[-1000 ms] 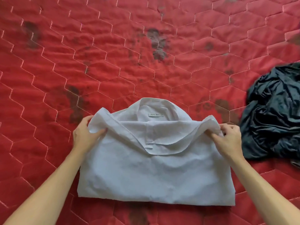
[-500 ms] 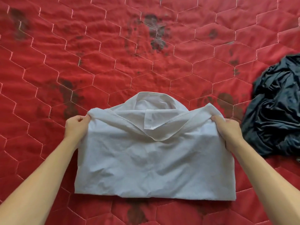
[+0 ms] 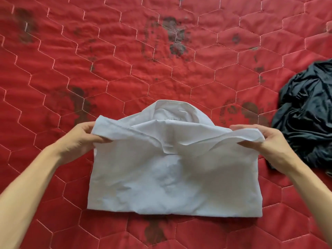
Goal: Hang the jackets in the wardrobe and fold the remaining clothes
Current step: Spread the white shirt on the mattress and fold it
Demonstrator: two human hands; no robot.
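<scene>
- The white cotton shirt with a collar (image 3: 172, 180) lies folded on the red quilted blanket with hexagon stitching (image 3: 125, 69)
- The left hand (image 3: 80, 139) pinches its top left corner
- The right hand (image 3: 269, 142) pinches its top right corner
- A crumpled shiny black garment (image 3: 309, 112) lies just beside, on the right

The left hand (image 3: 80, 139) and right hand (image 3: 269, 146) lifted the shirt (image 3: 170, 177) edge higher.

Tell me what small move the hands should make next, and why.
Probably lower the held edge onto the shirt just below the collar and let go. The left hand and right hand pinch its two corners, and it sags in the air, so the fold is not flat yet.
</scene>
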